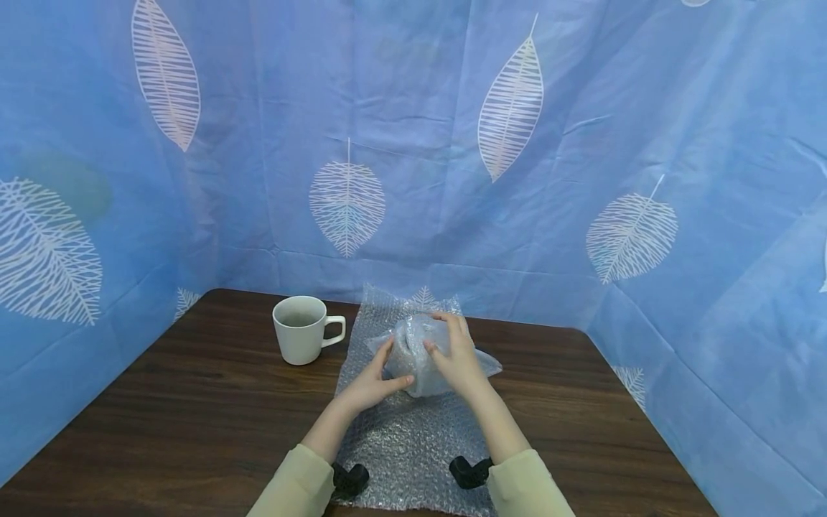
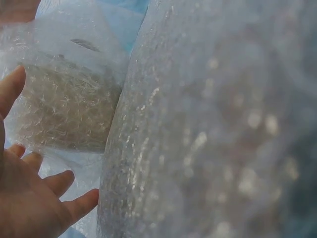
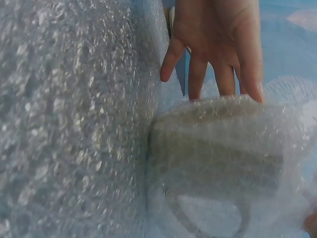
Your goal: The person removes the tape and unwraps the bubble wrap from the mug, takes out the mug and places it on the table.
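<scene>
A mug wrapped in bubble wrap (image 1: 429,380) lies between my two hands on a flat bubble wrap sheet (image 1: 413,452). Its handle (image 3: 246,215) shows through the plastic in the right wrist view. My left hand (image 1: 371,388) is at the near left side of the bundle, fingers spread and thumb reaching along the front. From the right, my right hand (image 1: 460,359) touches the top of the bundle with thumb and fingertips, the fingers mostly straight. Loose ends of wrap stick out to both sides.
A white mug (image 1: 300,337), unwrapped, stands to the left with its handle toward the sheet. The dark wooden table (image 1: 213,409) ends at a blue leaf-patterned cloth (image 1: 413,194) behind and at the sides. Black wrist mounts (image 1: 470,472) sit below the hands.
</scene>
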Available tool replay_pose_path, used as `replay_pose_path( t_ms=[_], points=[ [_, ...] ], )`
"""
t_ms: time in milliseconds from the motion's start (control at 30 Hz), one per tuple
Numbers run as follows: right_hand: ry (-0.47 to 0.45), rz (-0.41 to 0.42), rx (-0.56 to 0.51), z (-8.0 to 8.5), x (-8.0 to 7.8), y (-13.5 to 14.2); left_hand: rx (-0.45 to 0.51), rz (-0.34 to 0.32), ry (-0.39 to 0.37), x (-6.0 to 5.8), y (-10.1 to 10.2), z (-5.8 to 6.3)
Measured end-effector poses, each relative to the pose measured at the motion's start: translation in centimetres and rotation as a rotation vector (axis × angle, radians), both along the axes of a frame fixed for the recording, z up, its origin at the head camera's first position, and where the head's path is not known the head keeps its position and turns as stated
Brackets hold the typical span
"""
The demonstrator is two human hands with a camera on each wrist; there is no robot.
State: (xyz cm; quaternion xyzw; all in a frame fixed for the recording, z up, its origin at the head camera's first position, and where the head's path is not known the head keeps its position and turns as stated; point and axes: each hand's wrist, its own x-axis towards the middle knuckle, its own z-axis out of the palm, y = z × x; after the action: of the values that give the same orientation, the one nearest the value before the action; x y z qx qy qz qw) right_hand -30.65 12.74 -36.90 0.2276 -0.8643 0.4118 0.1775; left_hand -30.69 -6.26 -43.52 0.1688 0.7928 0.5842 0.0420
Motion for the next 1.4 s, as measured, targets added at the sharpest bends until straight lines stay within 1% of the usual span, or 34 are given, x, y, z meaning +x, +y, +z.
replay_pose_path(
  t_ms=[233, 400, 567, 733, 867, 1100, 1300, 1400],
  points=[
    [0.06, -0.057, -0.021, -0.2, 0.0, 1.4, 0.007, 0.003, 0.004, 0.3, 0.0, 0.2],
    [0.089, -0.067, -0.068, -0.5, 0.0, 2.4, 0.023, 0.005, 0.004, 0.3, 0.0, 0.2],
    [0.088, -0.074, -0.105, -1.1, 0.1, 3.8, 0.012, -0.001, -0.005, 0.4, 0.1, 0.2],
    [0.114, -0.135, -0.11, -1.7, 0.4, 5.3, 0.012, -0.001, -0.008, 0.3, 0.1, 0.2],
    [0.06, -0.208, -0.12, -2.2, 0.6, 6.2, 0.014, 0.002, -0.004, 0.2, 0.0, 0.2],
    [-0.017, -0.286, -0.181, -2.9, 0.8, 7.4, 0.004, 0.002, 0.008, 0.1, 0.1, 0.1],
    [-0.064, -0.414, -0.189, -3.4, 0.7, 8.3, -0.004, 0.0, -0.001, 0.0, 0.1, 0.0],
    [-0.092, -0.456, -0.214, -3.7, 0.6, 8.8, 0.0, 0.004, -0.004, 0.0, 0.1, 0.1]
  ],
)
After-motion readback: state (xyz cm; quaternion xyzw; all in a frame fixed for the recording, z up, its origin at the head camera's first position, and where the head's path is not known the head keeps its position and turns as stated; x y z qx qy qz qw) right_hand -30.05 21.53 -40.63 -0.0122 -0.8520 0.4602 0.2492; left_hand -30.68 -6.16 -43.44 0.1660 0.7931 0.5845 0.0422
